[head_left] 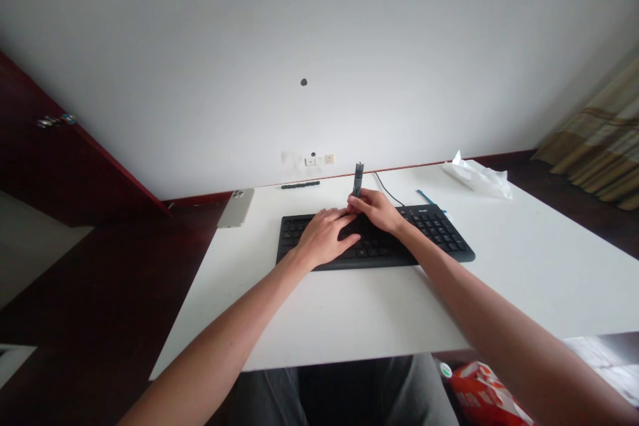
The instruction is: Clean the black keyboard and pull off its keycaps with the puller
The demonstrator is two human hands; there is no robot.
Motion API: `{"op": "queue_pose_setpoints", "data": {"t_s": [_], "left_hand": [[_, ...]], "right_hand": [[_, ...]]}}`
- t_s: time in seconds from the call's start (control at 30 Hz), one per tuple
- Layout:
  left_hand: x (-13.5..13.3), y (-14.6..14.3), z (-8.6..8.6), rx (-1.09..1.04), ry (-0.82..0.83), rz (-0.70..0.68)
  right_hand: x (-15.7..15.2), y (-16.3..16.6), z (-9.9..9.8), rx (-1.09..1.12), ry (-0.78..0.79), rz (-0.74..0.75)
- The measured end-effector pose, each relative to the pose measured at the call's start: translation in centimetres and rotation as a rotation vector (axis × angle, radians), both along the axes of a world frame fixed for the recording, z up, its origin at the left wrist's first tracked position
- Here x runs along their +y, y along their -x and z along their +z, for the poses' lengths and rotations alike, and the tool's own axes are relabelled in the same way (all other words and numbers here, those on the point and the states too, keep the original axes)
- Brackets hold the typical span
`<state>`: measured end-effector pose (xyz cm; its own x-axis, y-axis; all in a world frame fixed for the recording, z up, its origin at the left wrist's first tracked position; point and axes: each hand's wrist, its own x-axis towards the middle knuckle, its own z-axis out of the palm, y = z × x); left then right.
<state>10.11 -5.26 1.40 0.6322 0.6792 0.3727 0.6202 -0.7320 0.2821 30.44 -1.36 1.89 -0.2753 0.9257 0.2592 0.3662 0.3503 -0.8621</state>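
Note:
A black keyboard [369, 239] lies on the white table in front of me. My left hand [327, 236] rests palm down over its left half, fingers stretched out and thumb apart, with its fingertips close to my right hand. Above the keyboard's back part, my right hand [375, 208] is closed on a slim dark tool [358, 178], which stands nearly upright between thumb and fingers. The tool's lower end is hidden by the hands, and its exact kind is unclear. Many of the middle keys are covered by my hands.
Along the table's [369, 319] back edge lies a row of small black pieces [300, 184], apparently keycaps. A phone [236, 208] lies at the left edge. Behind the keyboard are its cable [387, 190] and a thin blue stick [424, 196]. White plastic wrapping [479, 178] sits back right.

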Motion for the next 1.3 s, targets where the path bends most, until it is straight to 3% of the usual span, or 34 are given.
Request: {"op": "queue_pose_setpoints", "data": {"t_s": [0.23, 0.43, 0.6, 0.97, 1.13, 1.3], "left_hand": [[0.6, -0.1, 0.0, -0.065, 0.077, -0.014], [3.7, -0.7, 0.4, -0.225, 0.337, 0.229], [6.0, -1.4, 0.5, -0.188, 0.463, 0.084], [5.4, -1.0, 0.2, -0.254, 0.447, 0.132], [6.0, -0.9, 0.1, -0.236, 0.451, 0.146], [6.5, -0.2, -0.1, -0.308, 0.550, -0.026]], "right_hand": [[-0.5, 0.8, 0.2, -0.097, -0.180, -0.134], [-0.5, 0.6, 0.3, -0.126, -0.157, -0.134], [-0.5, 0.4, 0.3, -0.028, -0.102, -0.106], [-0.2, 0.4, 0.0, 0.037, 0.010, -0.027], [-0.5, 1.1, 0.0, -0.135, -0.192, -0.152], [-0.1, 0.9, -0.4, 0.097, -0.173, -0.257]]}}
